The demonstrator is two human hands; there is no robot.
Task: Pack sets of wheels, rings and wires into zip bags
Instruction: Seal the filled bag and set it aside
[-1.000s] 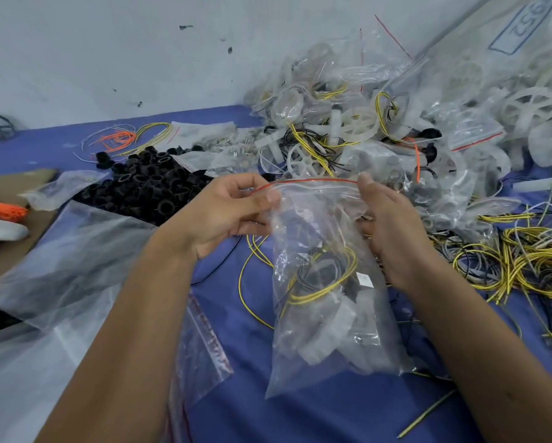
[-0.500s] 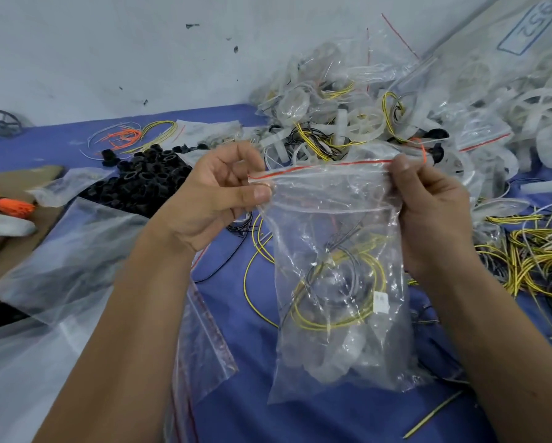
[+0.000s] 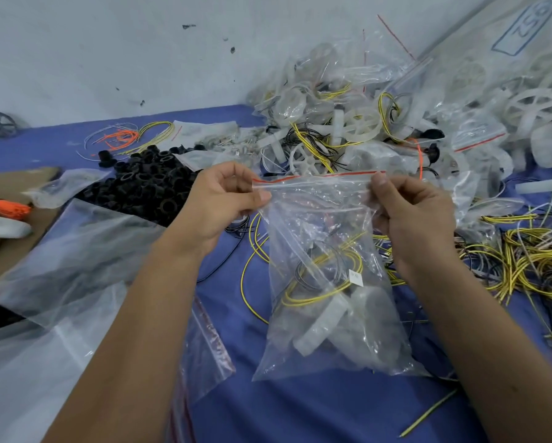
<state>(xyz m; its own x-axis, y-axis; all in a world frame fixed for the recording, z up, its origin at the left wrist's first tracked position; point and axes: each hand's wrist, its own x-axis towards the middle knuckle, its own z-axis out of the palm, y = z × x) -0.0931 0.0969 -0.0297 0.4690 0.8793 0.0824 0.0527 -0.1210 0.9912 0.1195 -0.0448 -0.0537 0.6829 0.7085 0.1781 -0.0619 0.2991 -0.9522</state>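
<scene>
A blue cloth [image 3: 300,410] covers our bench, up against a pale wall. We hold a clear zip bag [image 3: 326,282] above it, its red-lined mouth stretched level between our hands. Our left hand [image 3: 217,206] pinches the left corner of the seal, and our right hand [image 3: 415,215] pinches the right corner. Inside hang coiled yellow wires [image 3: 322,282] and a white wheel [image 3: 322,327]; any ring there is lost in the glare. Black rings [image 3: 140,190] lie heaped to the left, packed bags [image 3: 348,100] behind, and loose wires [image 3: 530,260] to the right.
</scene>
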